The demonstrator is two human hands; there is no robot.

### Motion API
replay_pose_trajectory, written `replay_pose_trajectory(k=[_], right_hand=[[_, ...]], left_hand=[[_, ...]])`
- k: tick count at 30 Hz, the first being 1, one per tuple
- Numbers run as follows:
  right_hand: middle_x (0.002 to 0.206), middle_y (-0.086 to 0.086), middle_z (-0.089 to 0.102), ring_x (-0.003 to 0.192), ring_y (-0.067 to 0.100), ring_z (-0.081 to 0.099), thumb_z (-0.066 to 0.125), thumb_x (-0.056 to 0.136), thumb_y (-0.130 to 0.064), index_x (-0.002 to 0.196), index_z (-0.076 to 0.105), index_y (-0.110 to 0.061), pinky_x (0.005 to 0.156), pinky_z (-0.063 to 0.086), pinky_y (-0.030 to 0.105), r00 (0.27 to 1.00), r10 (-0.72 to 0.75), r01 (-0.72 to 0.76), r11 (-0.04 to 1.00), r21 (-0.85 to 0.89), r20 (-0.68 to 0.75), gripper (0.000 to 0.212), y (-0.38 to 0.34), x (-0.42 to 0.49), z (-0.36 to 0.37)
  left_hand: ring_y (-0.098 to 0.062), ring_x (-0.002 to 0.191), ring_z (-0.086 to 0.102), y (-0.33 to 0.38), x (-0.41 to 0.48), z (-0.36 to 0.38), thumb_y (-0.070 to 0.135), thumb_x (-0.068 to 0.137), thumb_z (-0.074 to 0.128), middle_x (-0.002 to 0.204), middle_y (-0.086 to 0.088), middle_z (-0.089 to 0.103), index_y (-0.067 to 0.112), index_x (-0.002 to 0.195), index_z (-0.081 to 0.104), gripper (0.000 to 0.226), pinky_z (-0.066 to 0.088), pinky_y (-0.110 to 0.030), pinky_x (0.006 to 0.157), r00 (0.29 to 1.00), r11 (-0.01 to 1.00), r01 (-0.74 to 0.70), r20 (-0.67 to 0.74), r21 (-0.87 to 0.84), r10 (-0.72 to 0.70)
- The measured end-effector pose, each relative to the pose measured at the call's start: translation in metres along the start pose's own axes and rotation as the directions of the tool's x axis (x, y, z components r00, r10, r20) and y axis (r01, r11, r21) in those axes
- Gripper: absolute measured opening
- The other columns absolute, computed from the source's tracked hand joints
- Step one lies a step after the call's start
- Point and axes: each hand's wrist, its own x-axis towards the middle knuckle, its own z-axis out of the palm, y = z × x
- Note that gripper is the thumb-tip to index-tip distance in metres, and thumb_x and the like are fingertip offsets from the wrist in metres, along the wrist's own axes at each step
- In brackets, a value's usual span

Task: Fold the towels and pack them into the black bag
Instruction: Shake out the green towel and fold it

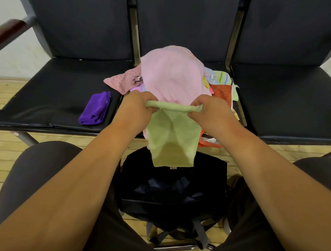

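A light green towel [172, 138] hangs in the air in front of me. My left hand [137, 107] grips its top left corner and my right hand [211, 111] grips its top right corner, with the top edge rolled between them. Its lower edge dangles over the open black bag [174, 191], which stands on the floor between my knees. Behind the towel, a heap of unfolded towels topped by a large pink towel [172, 73] lies on the middle seat. A folded purple towel [96, 109] rests on the left seat.
A row of three black padded seats [55, 84] runs across the view, with a wooden armrest [8, 30] at the far left. The floor is light wooden boards [2, 157]. My dark-trousered thighs flank the bag.
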Motion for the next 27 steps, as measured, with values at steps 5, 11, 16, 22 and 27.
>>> replay_pose_trajectory(k=[5, 11, 16, 22, 27], right_hand=[[0.114, 0.003, 0.055, 0.098, 0.022, 0.059, 0.076, 0.096, -0.040, 0.104, 0.072, -0.024, 0.068, 0.044, 0.027, 1.000, 0.011, -0.011, 1.000, -0.023, 0.004, 0.018, 0.003, 0.003, -0.004], [0.105, -0.002, 0.065, 0.086, 0.018, 0.062, 0.068, 0.098, -0.044, 0.103, 0.067, -0.027, 0.069, 0.047, 0.034, 0.979, 0.066, -0.095, 0.985, 0.141, 0.194, 0.018, -0.001, 0.003, -0.023], [0.105, 0.002, 0.080, 0.103, 0.030, 0.077, 0.077, 0.096, -0.033, 0.109, 0.075, -0.022, 0.088, 0.065, 0.050, 0.962, 0.101, -0.202, 0.889, 0.411, 0.255, 0.016, 0.006, 0.006, -0.023], [0.153, 0.016, 0.059, 0.141, 0.039, 0.057, 0.058, 0.101, -0.064, 0.150, 0.060, -0.010, 0.122, 0.039, 0.051, 0.843, 0.033, -0.526, 0.258, 0.811, 0.536, 0.072, 0.006, 0.013, -0.021], [0.147, 0.013, 0.065, 0.136, 0.032, 0.063, 0.048, 0.100, -0.071, 0.148, 0.063, -0.016, 0.117, 0.047, 0.050, 0.690, -0.124, -0.664, 0.285, 0.691, 0.713, 0.074, -0.002, -0.005, 0.001]], left_hand=[[-0.028, 0.086, 0.057, 0.003, 0.001, -0.007, 0.028, 0.102, 0.066, 0.103, -0.013, 0.056, 0.017, 0.101, 0.078, 0.017, 0.050, -0.040, 0.078, 0.997, 0.997, -0.079, 0.008, 0.000, 0.079], [-0.027, 0.095, 0.063, 0.004, 0.006, -0.015, 0.044, 0.105, 0.060, 0.102, -0.008, 0.068, 0.022, 0.102, 0.066, 0.023, 0.052, -0.039, 0.082, 0.993, 0.983, 0.010, 0.113, -0.182, 0.011], [-0.010, 0.100, 0.071, 0.006, 0.007, -0.017, 0.045, 0.106, 0.059, 0.107, 0.012, 0.075, 0.031, 0.113, 0.068, 0.018, 0.056, -0.031, 0.085, 0.984, 0.941, 0.136, 0.152, -0.308, -0.093], [-0.020, 0.100, 0.080, 0.016, 0.009, -0.020, 0.031, 0.109, 0.061, 0.116, -0.007, 0.081, 0.015, 0.128, 0.073, 0.029, 0.065, -0.033, 0.073, 0.869, 0.187, 0.467, 0.409, -0.864, -0.278], [-0.030, 0.128, 0.069, 0.005, 0.012, -0.018, 0.018, 0.106, 0.065, 0.139, -0.015, 0.070, 0.008, 0.145, 0.064, 0.040, 0.058, -0.048, 0.105, 0.836, -0.164, 0.450, 0.479, -0.878, -0.268]])
